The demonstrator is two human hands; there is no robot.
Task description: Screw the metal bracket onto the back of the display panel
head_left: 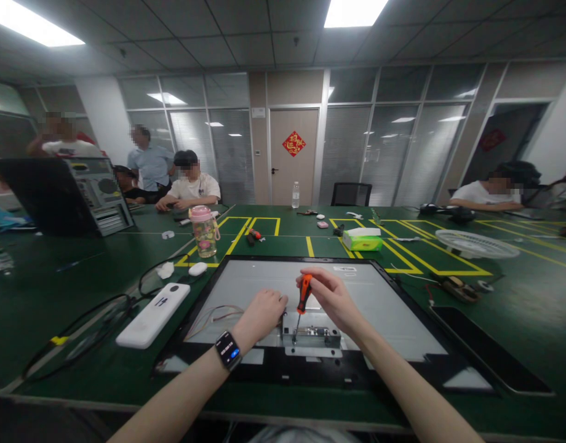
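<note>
A flat display panel with a black frame lies back side up on the table before me. On its lower middle sits a small metal bracket with a circuit board in it. My right hand grips the orange and black handle of a screwdriver. The screwdriver stands nearly upright, its tip down at the bracket's left part. With fingers curled, my left hand holds the bracket's left edge; its fingertips are partly hidden. Thin wires lie on the panel left of that hand.
Left of the panel are a white power bank, black cables and a pink-lidded bottle. A tissue pack stands behind the panel. At right lies a long black slab. A computer case and several people are farther back.
</note>
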